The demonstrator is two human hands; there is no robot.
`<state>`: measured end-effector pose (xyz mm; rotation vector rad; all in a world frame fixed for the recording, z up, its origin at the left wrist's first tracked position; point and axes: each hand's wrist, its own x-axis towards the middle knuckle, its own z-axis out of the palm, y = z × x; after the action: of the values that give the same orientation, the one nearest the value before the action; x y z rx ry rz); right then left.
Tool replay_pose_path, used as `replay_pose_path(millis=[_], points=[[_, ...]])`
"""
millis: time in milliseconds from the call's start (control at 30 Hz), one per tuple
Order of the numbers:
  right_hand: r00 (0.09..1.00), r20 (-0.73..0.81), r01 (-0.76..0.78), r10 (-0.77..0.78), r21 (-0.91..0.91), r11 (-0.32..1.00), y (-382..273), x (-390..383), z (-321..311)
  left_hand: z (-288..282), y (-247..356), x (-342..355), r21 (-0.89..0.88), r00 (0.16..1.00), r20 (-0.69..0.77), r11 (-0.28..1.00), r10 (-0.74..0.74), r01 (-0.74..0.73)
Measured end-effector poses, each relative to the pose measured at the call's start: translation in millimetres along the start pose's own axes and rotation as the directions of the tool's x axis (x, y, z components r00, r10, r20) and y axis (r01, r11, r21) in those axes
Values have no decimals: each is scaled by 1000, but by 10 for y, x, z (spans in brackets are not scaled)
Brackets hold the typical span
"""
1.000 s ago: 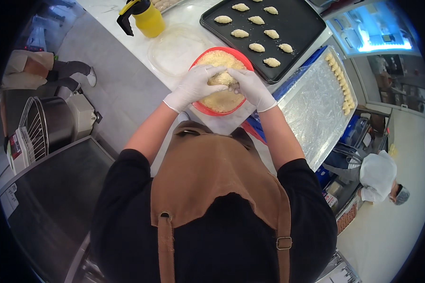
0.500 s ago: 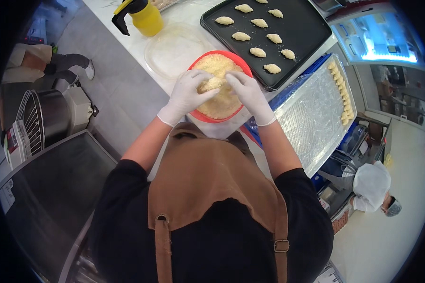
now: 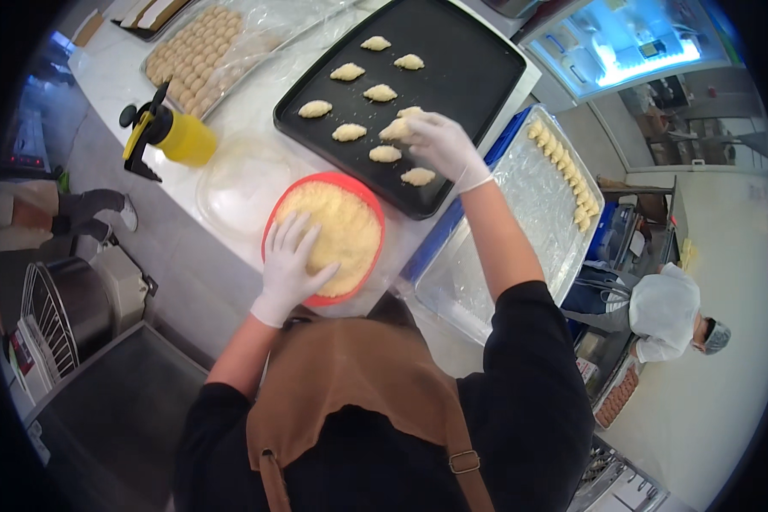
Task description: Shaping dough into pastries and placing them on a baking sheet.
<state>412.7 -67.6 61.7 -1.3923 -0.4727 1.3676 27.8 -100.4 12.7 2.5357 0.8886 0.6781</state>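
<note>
My gloved left hand [image 3: 290, 260] lies with fingers spread on pale yellow crumbs [image 3: 347, 235] in a red bowl [image 3: 378, 209]. Over the black baking tray [image 3: 474, 51], my gloved right hand [image 3: 445, 147] pinches a crumb-coated piece of dough [image 3: 394, 130] between its fingertips. That piece is plump with pointed ends, and the fingers hide part of it. Several similar coated pieces, such as one dough piece [image 3: 349, 132], lie spaced apart on the tray. Another dough piece [image 3: 410, 112] sits just beyond my fingertips.
Left of the bowl are a yellow spray bottle [image 3: 186, 139] and a clear round lid [image 3: 243, 188]. Dough balls fill a plastic-covered tray [image 3: 269, 21] at far left. A lined metal tray [image 3: 495, 256] holds twisted dough on the right. A co-worker [image 3: 666, 311] stands further right.
My right hand has moved from the bowl to the black tray, carrying a coated dough piece. My left hand has let go of it and opened onto the crumbs. The whole view has shifted.
</note>
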Motion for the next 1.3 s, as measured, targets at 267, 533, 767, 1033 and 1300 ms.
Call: replay_pose_path(millis=[267, 533, 767, 1033, 1300], points=[[960, -269, 51, -72, -82, 995, -201, 1432, -1318, -8, 46, 81, 6, 999, 20, 999, -31, 31], [885, -424, -20, -191, -445, 895, -224, 1586, -1167, -20, 84, 42, 58, 999, 39, 998, -35, 33], [609, -191, 252, -770, -874, 416, -221, 432, -614, 64, -44, 25, 20, 997, 40, 997, 70, -71], [354, -512, -191, -783, -859, 475, 142, -780, -2397, 64, -49, -20, 57, 993, 53, 992, 109, -112], [217, -494, -891, -842, -453, 36, 856, -1614, -3943, 146, -47, -43, 64, 995, 61, 995, 73, -77]])
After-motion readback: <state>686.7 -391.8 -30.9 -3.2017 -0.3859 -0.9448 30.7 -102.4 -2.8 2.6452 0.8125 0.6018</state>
